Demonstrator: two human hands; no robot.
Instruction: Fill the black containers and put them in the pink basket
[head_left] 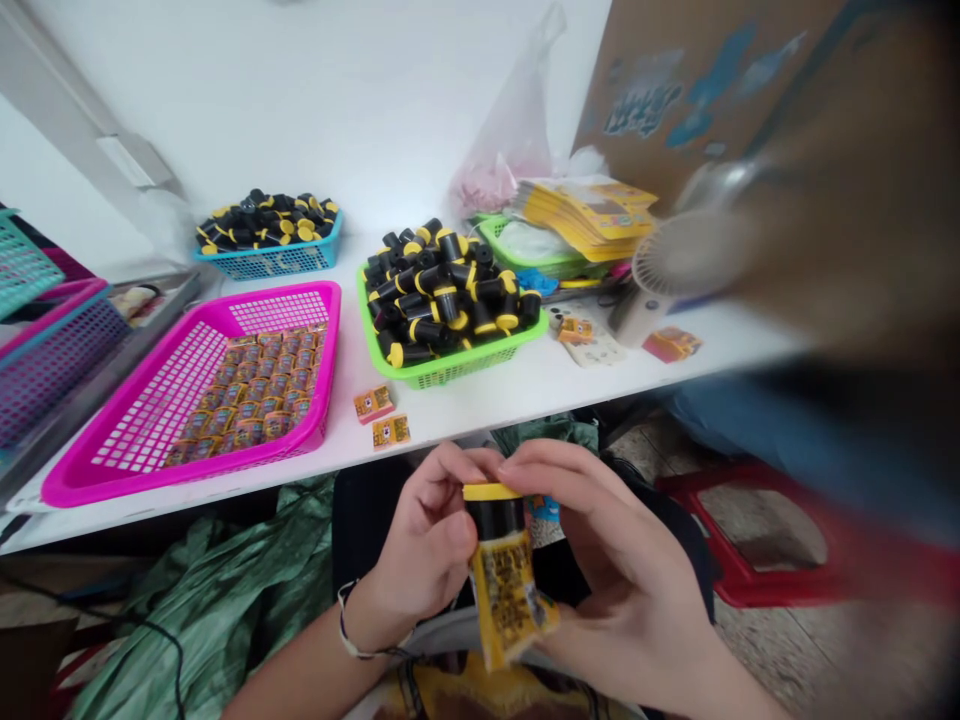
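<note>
white table (480,408), black canister (493,518) cap-up, near-vertical

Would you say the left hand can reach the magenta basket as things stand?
Probably, once freed: the left hand is holding the black tube, but nothing seems between it and the magenta basket.

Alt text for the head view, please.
The left hand and right hand hold a black cylinder with a yellow cap, a yellow printed packet over its lower end. Beyond, on a white table, a green basket and a blue basket hold similar cylinders; a magenta basket holds small packets.
</note>
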